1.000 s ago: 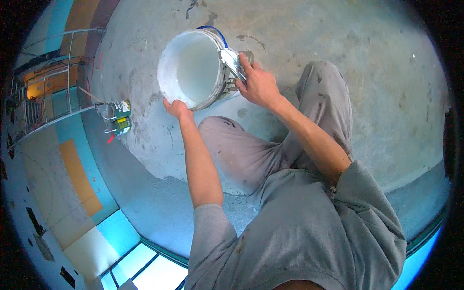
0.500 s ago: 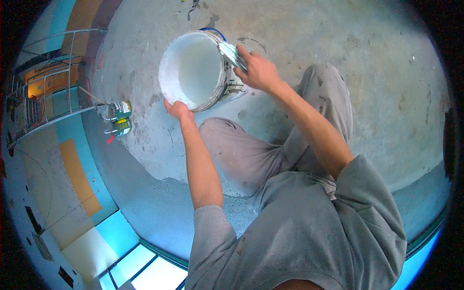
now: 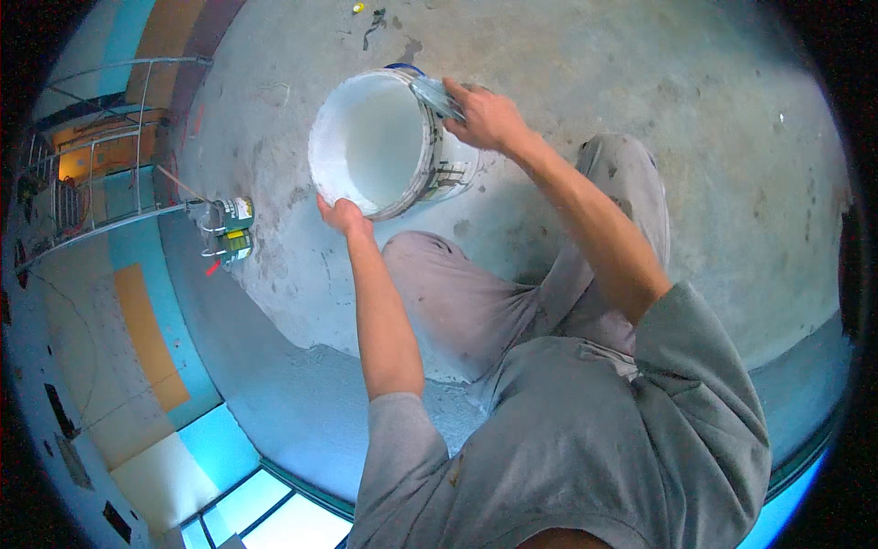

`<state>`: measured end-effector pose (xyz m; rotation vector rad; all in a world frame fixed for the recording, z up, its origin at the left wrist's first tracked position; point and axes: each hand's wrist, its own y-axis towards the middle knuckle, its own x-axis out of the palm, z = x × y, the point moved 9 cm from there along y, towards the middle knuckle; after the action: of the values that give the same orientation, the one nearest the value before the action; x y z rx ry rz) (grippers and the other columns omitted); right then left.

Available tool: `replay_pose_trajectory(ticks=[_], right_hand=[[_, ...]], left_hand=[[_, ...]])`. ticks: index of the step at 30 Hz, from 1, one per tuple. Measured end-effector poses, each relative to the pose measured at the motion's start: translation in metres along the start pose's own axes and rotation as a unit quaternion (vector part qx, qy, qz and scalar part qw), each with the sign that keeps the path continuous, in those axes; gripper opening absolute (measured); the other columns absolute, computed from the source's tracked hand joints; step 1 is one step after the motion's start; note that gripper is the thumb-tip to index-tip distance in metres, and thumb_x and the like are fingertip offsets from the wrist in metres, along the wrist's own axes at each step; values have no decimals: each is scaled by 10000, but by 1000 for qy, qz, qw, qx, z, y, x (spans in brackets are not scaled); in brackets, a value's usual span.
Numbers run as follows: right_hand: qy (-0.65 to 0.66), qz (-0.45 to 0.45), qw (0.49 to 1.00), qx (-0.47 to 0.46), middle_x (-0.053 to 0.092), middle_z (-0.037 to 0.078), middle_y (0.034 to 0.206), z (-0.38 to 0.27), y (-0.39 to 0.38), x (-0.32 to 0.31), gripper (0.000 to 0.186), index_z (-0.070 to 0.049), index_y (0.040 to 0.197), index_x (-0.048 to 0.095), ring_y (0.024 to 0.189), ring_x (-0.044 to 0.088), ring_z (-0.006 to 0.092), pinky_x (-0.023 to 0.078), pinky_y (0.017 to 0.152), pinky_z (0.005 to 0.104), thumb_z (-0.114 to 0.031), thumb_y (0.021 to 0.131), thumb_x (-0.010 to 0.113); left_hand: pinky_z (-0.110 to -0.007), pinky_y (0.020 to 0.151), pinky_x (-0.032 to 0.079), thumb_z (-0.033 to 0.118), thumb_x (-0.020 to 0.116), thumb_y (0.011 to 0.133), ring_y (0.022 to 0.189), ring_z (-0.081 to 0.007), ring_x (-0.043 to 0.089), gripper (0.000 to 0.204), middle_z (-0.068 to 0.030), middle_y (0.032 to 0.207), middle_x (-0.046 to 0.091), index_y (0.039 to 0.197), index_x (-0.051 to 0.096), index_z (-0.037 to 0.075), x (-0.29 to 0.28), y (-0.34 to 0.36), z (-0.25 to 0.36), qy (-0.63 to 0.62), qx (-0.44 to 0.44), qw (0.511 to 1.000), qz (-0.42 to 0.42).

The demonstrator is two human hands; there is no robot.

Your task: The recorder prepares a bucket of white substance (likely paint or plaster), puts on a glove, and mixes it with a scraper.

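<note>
A white plastic bucket (image 3: 366, 142), coated pale inside and streaked outside, is tilted on the concrete floor with its mouth toward the upper left. My left hand (image 3: 344, 216) grips the near lower rim. My right hand (image 3: 485, 117) is closed on a flat, pale metallic tool, apparently a scraper (image 3: 430, 96), held against the rim and outside of the bucket at upper right. Part of a blue handle (image 3: 402, 68) shows behind the bucket.
Green cans (image 3: 231, 220) with a stick stand on the floor at left, near a metal scaffold frame (image 3: 137, 146) and painted wall (image 3: 146, 329). A small yellow object (image 3: 358, 8) and dark scrap (image 3: 375, 27) lie at the top. My bent legs (image 3: 448, 302) are below the bucket.
My right hand and the tool have moved upward along the bucket's rim. The bucket and my left hand appear slightly lower and farther right in the picture.
</note>
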<state>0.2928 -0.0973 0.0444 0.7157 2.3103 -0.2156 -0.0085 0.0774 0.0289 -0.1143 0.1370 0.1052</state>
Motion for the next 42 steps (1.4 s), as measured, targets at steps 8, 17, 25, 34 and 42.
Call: replay_pose_trajectory(ticks=[8, 17, 25, 34, 42], right_hand=[[18, -46, 997, -52, 594, 217, 965, -9, -30, 7, 643, -114, 1342, 350, 834, 604, 393, 488, 736, 475, -351, 792, 585], [30, -62, 997, -29, 571, 211, 958, -29, -85, 4, 668, -140, 1380, 312, 788, 608, 390, 503, 679, 472, -340, 800, 576], [-22, -34, 997, -62, 572, 172, 937, -29, -50, -12, 656, -149, 1391, 313, 795, 604, 350, 492, 683, 443, -306, 812, 580], [-59, -92, 989, -104, 599, 174, 995, -38, -25, -12, 627, -112, 1361, 370, 881, 605, 361, 485, 755, 436, -299, 802, 585], [454, -113, 876, 113, 606, 101, 966, 2, -69, 49, 447, -47, 1258, 435, 742, 590, 217, 477, 648, 371, -329, 912, 460]], left_hand=[[-422, 881, 498, -99, 300, 815, 1084, -327, 540, 565, -193, 1259, 479, 1370, 304, 10, -19, 7, -1, 54, 18, 998, 19], [-387, 959, 426, -123, 308, 755, 1156, -319, 484, 627, -212, 1327, 423, 1374, 284, -25, -16, 7, -5, 3, 2, 1000, 20], [-386, 962, 426, -143, 307, 736, 1144, -320, 493, 638, -216, 1302, 438, 1366, 278, -44, 3, -4, 5, 11, 26, 1000, -14], [-388, 966, 427, -135, 306, 743, 1163, -309, 479, 631, -197, 1318, 431, 1365, 283, -34, -10, 4, 2, 15, 29, 999, 18], [-402, 954, 440, -117, 285, 757, 1165, -311, 477, 626, -198, 1334, 413, 1374, 282, -12, -15, 5, -2, 4, -1, 1000, 12]])
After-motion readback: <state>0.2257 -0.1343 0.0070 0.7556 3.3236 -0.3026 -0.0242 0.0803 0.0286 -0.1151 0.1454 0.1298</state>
